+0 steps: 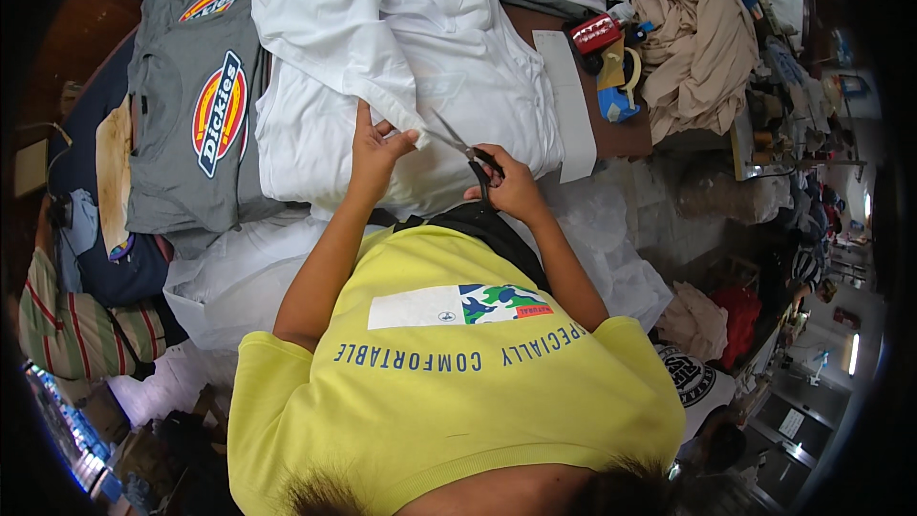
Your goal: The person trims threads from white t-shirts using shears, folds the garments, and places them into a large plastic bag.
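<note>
My left hand (379, 145) pinches the edge of a white garment (334, 24), lifting one corner toward me. In my right hand (511, 183) is a pair of scissors (475, 157) with black handles. The blades are spread and point up and left, close beside the held corner; I cannot tell whether they touch the cloth. Under both hands lies a thick pile of folded white garments (487, 86). The fingertips of my left hand are partly hidden by the cloth.
Grey printed T-shirts (181, 105) lie left of the white pile. To the right are a white paper strip (565, 100), a red box (594, 33), a tape roll (630, 69) and a beige cloth heap (693, 29). Clear plastic sheeting (248, 272) hangs below. Another person's striped sleeve (86, 325) shows at left.
</note>
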Motion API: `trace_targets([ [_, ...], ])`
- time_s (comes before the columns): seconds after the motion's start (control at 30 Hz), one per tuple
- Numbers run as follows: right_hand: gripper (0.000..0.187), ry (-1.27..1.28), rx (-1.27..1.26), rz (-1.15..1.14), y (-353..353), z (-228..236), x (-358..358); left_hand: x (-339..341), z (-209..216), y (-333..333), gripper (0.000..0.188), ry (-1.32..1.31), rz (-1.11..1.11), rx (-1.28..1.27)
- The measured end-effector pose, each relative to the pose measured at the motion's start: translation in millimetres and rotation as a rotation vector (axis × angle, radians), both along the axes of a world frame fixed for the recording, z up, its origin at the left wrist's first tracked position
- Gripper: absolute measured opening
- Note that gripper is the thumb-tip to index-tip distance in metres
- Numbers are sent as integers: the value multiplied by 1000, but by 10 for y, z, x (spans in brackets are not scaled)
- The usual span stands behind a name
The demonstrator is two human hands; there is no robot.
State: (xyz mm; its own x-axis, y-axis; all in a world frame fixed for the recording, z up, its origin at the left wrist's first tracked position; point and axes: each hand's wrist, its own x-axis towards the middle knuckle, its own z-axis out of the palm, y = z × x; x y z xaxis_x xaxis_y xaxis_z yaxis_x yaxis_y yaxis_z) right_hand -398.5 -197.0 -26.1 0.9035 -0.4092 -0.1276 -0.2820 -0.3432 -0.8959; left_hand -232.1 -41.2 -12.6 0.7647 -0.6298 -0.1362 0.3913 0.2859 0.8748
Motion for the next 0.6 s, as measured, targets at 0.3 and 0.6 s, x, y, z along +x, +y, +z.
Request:
trace_targets([
  [0.3,66,28,-81,65,132,51,191,12,-95,22,94,22,-26,-29],
  [0.6,59,119,-140,20,168,-29,172,8,-152,22,95,8,-21,-22],
])
